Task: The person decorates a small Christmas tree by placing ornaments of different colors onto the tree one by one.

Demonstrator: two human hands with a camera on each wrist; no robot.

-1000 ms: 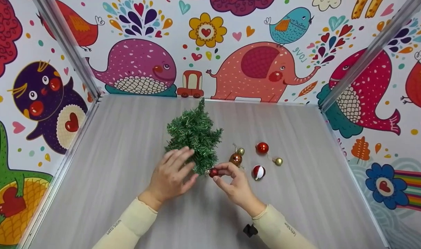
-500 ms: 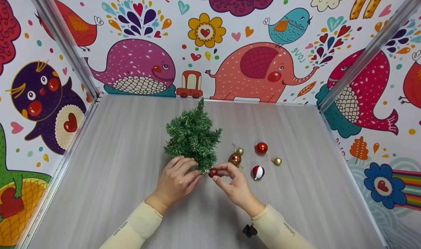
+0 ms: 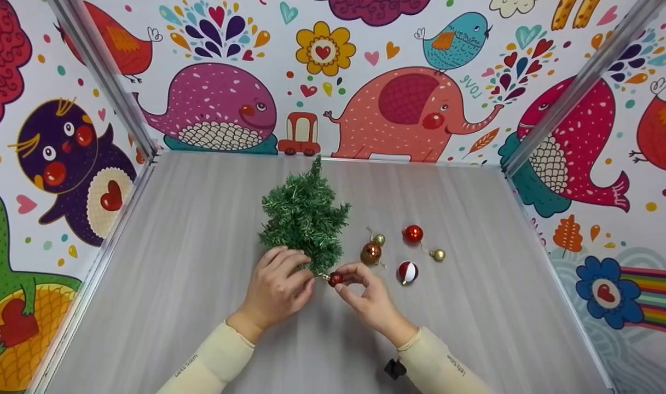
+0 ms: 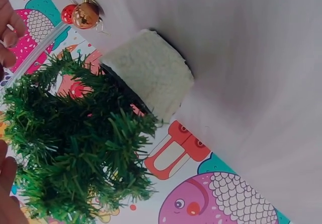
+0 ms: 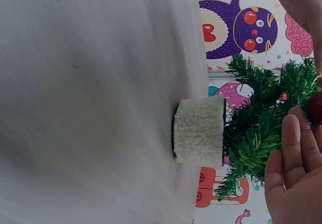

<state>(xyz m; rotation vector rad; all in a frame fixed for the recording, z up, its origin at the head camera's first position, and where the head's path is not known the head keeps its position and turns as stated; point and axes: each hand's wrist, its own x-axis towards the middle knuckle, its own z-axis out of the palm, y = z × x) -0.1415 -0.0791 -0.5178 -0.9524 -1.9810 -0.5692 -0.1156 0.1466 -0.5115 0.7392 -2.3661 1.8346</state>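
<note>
A small green artificial Christmas tree (image 3: 305, 213) stands upright on the table; both wrist views show its pale fleecy base (image 5: 200, 132). On its near side, my right hand (image 3: 374, 295) pinches a dark red glittery bauble (image 3: 336, 279) between thumb and index finger, its gold cap facing left. My left hand (image 3: 281, 282) is close against the lower branches, thumb and fingertips together at the bauble's thin gold cord (image 5: 317, 79). In the right wrist view the other right-hand fingers (image 5: 292, 138) extend below the bauble, which the frame edge cuts off.
Right of the tree lie a copper bauble (image 3: 371, 253), a small gold bauble (image 3: 379, 239), a shiny red bauble (image 3: 413, 234), another gold bauble (image 3: 439, 255) and a red-and-white bauble (image 3: 407, 272). Cartoon-printed walls (image 3: 398, 126) enclose the grey table (image 3: 201, 208).
My left hand has come down and right from the branches, its fingers drawing together at the bauble's cord. My right hand has shifted the red bauble slightly toward the near side.
</note>
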